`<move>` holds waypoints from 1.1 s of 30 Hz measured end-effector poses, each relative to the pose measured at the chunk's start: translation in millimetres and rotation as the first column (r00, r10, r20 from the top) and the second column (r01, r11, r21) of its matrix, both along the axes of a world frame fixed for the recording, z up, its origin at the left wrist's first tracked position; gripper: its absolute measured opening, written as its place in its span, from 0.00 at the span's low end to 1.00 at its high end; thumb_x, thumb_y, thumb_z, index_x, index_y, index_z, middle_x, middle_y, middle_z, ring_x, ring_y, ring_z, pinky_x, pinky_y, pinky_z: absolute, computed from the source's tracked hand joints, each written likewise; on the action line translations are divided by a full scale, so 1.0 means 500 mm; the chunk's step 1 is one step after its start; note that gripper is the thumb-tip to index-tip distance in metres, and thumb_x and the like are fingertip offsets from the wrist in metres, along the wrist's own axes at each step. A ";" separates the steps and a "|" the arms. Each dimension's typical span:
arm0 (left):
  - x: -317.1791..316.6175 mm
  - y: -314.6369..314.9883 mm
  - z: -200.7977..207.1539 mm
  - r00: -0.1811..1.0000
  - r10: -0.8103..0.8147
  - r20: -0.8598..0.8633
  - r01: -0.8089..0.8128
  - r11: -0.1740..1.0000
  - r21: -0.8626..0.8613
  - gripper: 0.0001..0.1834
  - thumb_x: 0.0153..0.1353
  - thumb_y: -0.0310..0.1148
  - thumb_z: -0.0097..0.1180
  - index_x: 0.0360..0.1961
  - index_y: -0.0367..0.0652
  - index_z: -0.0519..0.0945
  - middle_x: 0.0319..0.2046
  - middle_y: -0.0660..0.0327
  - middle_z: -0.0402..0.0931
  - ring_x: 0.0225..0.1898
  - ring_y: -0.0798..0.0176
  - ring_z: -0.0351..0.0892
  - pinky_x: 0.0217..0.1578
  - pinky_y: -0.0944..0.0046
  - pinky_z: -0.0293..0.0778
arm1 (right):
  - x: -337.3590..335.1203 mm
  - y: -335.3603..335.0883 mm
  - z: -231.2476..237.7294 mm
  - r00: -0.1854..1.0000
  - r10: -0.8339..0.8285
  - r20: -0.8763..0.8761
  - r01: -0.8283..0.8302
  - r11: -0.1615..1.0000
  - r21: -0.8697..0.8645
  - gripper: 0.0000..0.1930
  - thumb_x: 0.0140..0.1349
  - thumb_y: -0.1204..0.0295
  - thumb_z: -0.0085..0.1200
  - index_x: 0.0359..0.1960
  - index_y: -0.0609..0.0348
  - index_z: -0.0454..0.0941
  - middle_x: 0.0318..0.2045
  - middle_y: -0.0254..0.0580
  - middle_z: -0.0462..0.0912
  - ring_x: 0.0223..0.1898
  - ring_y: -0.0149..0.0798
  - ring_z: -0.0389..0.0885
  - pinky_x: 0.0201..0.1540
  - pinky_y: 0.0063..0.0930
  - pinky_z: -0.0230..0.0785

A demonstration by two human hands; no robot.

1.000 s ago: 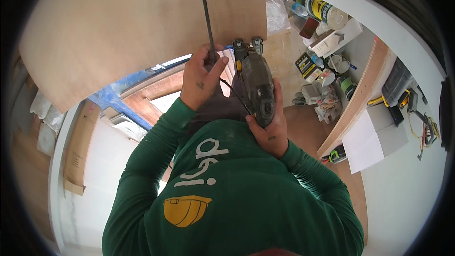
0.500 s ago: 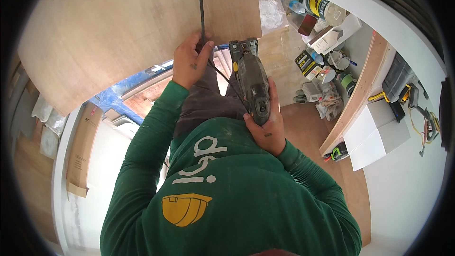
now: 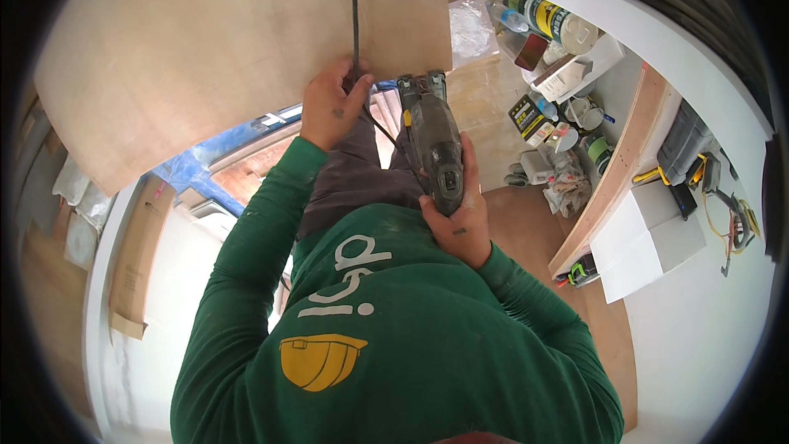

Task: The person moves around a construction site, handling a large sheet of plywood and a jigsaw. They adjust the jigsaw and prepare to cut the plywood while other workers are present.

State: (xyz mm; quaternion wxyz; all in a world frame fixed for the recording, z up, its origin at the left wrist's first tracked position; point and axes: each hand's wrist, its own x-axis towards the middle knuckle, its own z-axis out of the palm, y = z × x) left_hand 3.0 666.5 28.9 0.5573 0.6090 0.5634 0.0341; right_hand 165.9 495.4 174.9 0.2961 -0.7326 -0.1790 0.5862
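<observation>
One large plywood sheet (image 3: pixel 230 57) fills your view from nine to twelve o'clock, its near edge running across just above your hands, and this looks like the cutting step: you have one jigsaw (image 3: pixel 434 141) set at that edge, at about one o'clock from your chest, nose against the wood. Your right hand (image 3: pixel 462 226) is wrapped tight round the rear of the saw's handle, fingers curled closed on it. Your left hand (image 3: pixel 331 105), at twelve o'clock, presses on the sheet's edge and pinches the one black power cord (image 3: pixel 353 8) that runs up across the board. The next move, as I judge it, calls for keeping that cord clear of the blade line and the saw's shoe flat on the wood while you steady the sheet. At two to three o'clock lies a clutter of cans and boxes on the floor, too jumbled to count, and one green-and-black tool (image 3: pixel 580 271) beside a white board (image 3: pixel 649 238).
</observation>
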 end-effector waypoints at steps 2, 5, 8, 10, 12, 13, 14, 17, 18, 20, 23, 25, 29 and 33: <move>-0.002 0.002 -0.002 1.000 -0.018 -0.009 0.018 1.000 0.012 0.15 0.64 0.36 0.65 0.46 0.36 0.84 0.31 0.52 0.84 0.31 0.57 0.85 0.36 0.59 0.79 | 0.000 0.006 0.002 1.000 -0.011 -0.019 0.011 1.000 -0.017 0.51 0.59 0.81 0.58 0.82 0.54 0.41 0.66 0.66 0.73 0.64 0.58 0.79 0.64 0.39 0.72; -0.005 0.005 -0.003 1.000 -0.013 0.015 0.013 1.000 0.006 0.15 0.64 0.37 0.65 0.46 0.37 0.84 0.31 0.51 0.84 0.32 0.54 0.85 0.36 0.57 0.79 | -0.001 0.016 0.003 1.000 0.011 -0.010 -0.012 1.000 -0.015 0.53 0.57 0.88 0.56 0.81 0.57 0.38 0.65 0.55 0.73 0.59 0.41 0.82 0.62 0.32 0.72; -0.005 0.008 -0.002 0.999 -0.048 -0.008 0.048 0.998 0.030 0.15 0.64 0.37 0.65 0.45 0.38 0.84 0.31 0.51 0.83 0.32 0.53 0.85 0.36 0.57 0.79 | 0.003 0.021 0.007 0.998 0.063 0.027 -0.061 0.997 -0.056 0.53 0.56 0.88 0.56 0.81 0.57 0.38 0.65 0.56 0.72 0.59 0.41 0.82 0.61 0.32 0.73; -0.004 0.010 0.000 0.999 -0.039 0.002 0.039 0.999 0.012 0.14 0.64 0.37 0.65 0.46 0.39 0.84 0.31 0.50 0.83 0.32 0.52 0.85 0.36 0.56 0.79 | 0.004 0.023 0.008 0.998 0.057 0.014 -0.057 0.997 -0.058 0.53 0.56 0.88 0.55 0.81 0.57 0.38 0.66 0.55 0.72 0.59 0.41 0.82 0.61 0.32 0.74; -0.003 0.011 0.001 0.999 -0.040 0.006 0.040 0.999 0.003 0.14 0.64 0.36 0.65 0.46 0.39 0.84 0.31 0.50 0.83 0.32 0.52 0.84 0.36 0.56 0.78 | 0.004 0.023 0.009 0.999 0.040 -0.001 -0.040 0.997 -0.068 0.53 0.56 0.89 0.55 0.81 0.57 0.38 0.65 0.55 0.72 0.59 0.41 0.82 0.61 0.32 0.74; -0.002 0.011 0.002 0.999 -0.044 0.006 0.044 0.999 0.005 0.14 0.64 0.36 0.65 0.46 0.39 0.84 0.31 0.51 0.83 0.32 0.52 0.84 0.36 0.56 0.78 | 0.004 0.022 0.009 1.000 0.029 -0.011 -0.030 0.997 -0.072 0.53 0.56 0.89 0.55 0.81 0.57 0.38 0.65 0.55 0.72 0.59 0.41 0.82 0.61 0.32 0.74; -0.002 0.011 0.002 0.999 -0.045 0.005 0.045 0.999 -0.003 0.14 0.64 0.36 0.65 0.46 0.39 0.84 0.31 0.51 0.83 0.32 0.52 0.84 0.36 0.56 0.78 | 0.005 0.022 0.009 1.000 0.019 -0.022 -0.020 0.997 -0.075 0.53 0.56 0.89 0.55 0.81 0.57 0.38 0.65 0.55 0.72 0.59 0.41 0.82 0.61 0.32 0.74; -0.002 0.009 0.003 0.999 -0.054 -0.010 0.054 0.999 0.001 0.14 0.63 0.35 0.66 0.46 0.39 0.84 0.31 0.51 0.83 0.32 0.52 0.84 0.36 0.56 0.78 | 0.005 0.022 0.008 0.999 0.041 0.007 -0.040 0.997 -0.066 0.53 0.56 0.89 0.55 0.81 0.57 0.38 0.65 0.54 0.72 0.57 0.40 0.83 0.60 0.33 0.74; -0.002 0.009 0.003 0.998 -0.060 -0.009 0.060 0.998 0.009 0.14 0.63 0.35 0.66 0.46 0.39 0.84 0.31 0.51 0.83 0.32 0.52 0.84 0.36 0.56 0.78 | 0.004 0.022 0.008 1.000 0.024 -0.006 -0.024 0.998 -0.060 0.53 0.56 0.89 0.56 0.81 0.57 0.39 0.65 0.54 0.72 0.56 0.40 0.83 0.60 0.33 0.75; -0.002 0.008 0.003 0.998 -0.061 -0.011 0.061 0.998 0.013 0.14 0.63 0.35 0.66 0.46 0.39 0.84 0.31 0.51 0.83 0.32 0.52 0.84 0.36 0.56 0.78 | 0.004 0.025 0.007 1.000 -0.002 -0.017 0.002 0.999 -0.048 0.53 0.56 0.89 0.57 0.81 0.57 0.39 0.64 0.53 0.72 0.55 0.39 0.83 0.58 0.33 0.75; -0.002 0.009 0.000 0.998 -0.057 0.000 0.057 0.998 0.014 0.14 0.63 0.35 0.66 0.45 0.39 0.84 0.31 0.51 0.82 0.32 0.52 0.84 0.36 0.55 0.78 | 0.002 0.029 0.005 0.999 -0.032 -0.019 0.031 0.998 -0.058 0.53 0.57 0.88 0.59 0.81 0.57 0.41 0.63 0.52 0.72 0.52 0.38 0.83 0.56 0.32 0.77; -0.001 0.009 -0.002 0.998 -0.059 -0.004 0.059 0.998 0.021 0.14 0.63 0.35 0.66 0.45 0.39 0.84 0.30 0.51 0.82 0.32 0.52 0.84 0.36 0.55 0.78 | 0.001 0.031 0.004 0.999 -0.040 -0.021 0.039 0.997 -0.070 0.53 0.57 0.87 0.61 0.81 0.57 0.41 0.63 0.51 0.73 0.52 0.37 0.83 0.54 0.31 0.78; -0.001 0.007 -0.003 0.999 -0.049 -0.001 0.049 0.999 0.021 0.13 0.63 0.35 0.66 0.45 0.39 0.84 0.30 0.51 0.82 0.32 0.52 0.84 0.35 0.55 0.78 | 0.003 0.032 0.001 0.999 -0.001 0.043 0.004 0.997 -0.071 0.52 0.59 0.81 0.61 0.82 0.51 0.43 0.46 0.50 0.86 0.48 0.41 0.88 0.53 0.34 0.79; 0.000 0.006 -0.002 0.999 -0.042 0.003 0.042 0.999 0.008 0.13 0.64 0.36 0.65 0.45 0.38 0.84 0.30 0.51 0.83 0.32 0.52 0.84 0.35 0.56 0.78 | 0.008 0.027 -0.002 1.000 -0.009 0.024 0.012 0.996 -0.091 0.52 0.59 0.82 0.61 0.82 0.50 0.42 0.46 0.51 0.87 0.48 0.43 0.89 0.53 0.35 0.79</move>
